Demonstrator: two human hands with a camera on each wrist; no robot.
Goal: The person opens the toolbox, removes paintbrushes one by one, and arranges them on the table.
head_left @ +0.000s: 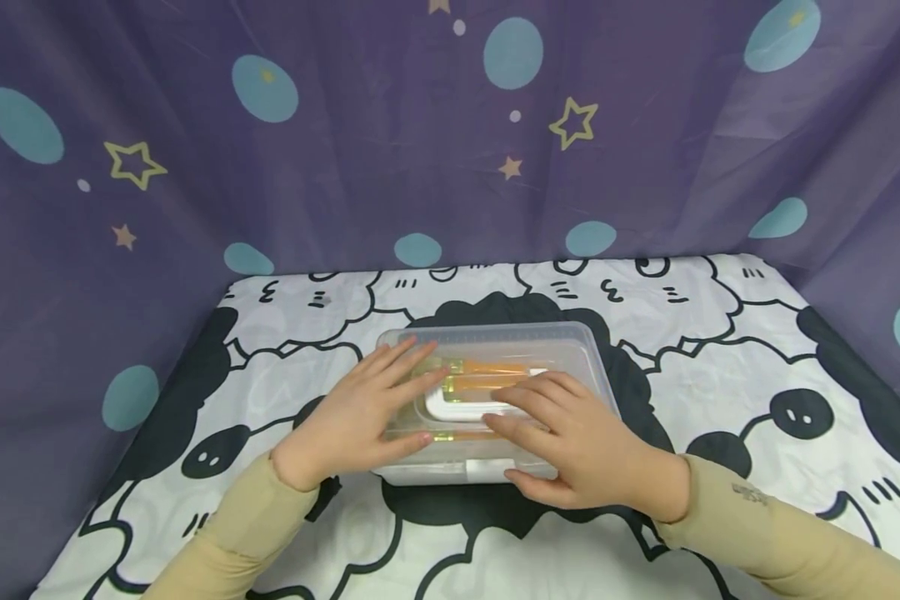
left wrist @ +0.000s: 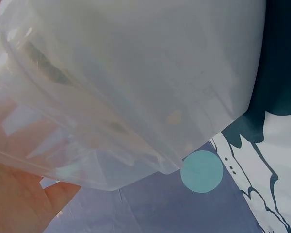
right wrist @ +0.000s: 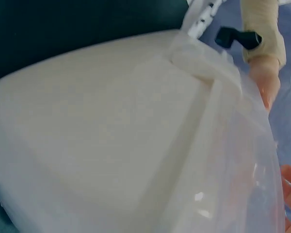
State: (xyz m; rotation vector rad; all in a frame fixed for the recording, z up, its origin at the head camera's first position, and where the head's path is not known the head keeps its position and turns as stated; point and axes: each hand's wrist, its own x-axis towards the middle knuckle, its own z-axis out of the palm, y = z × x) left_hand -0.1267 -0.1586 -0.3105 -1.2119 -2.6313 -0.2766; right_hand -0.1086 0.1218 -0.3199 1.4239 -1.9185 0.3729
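A translucent plastic box (head_left: 423, 473) with a clear lid (head_left: 562, 346) sits in front of me in the head view. Through the lid show several slim orange things (head_left: 495, 368) with yellow-green ends; their exact kind is unclear. My left hand (head_left: 352, 417) rests on the lid's left part, its fingers spread. On the right front part lies my right hand (head_left: 581, 442), fingers extended and slightly bent, thumb near the front edge. The left wrist view shows the box wall (left wrist: 150, 82) up close, with left-hand fingers behind clear plastic. In the right wrist view, the pale box side (right wrist: 102, 131) fills most of the picture.
The box stands on a white cloth (head_left: 720, 358) printed with black cartoon outlines. Behind it and at both sides hangs a purple curtain (head_left: 390, 150) with stars and blue ovals. A white latch (head_left: 490, 470) is on the box's front.
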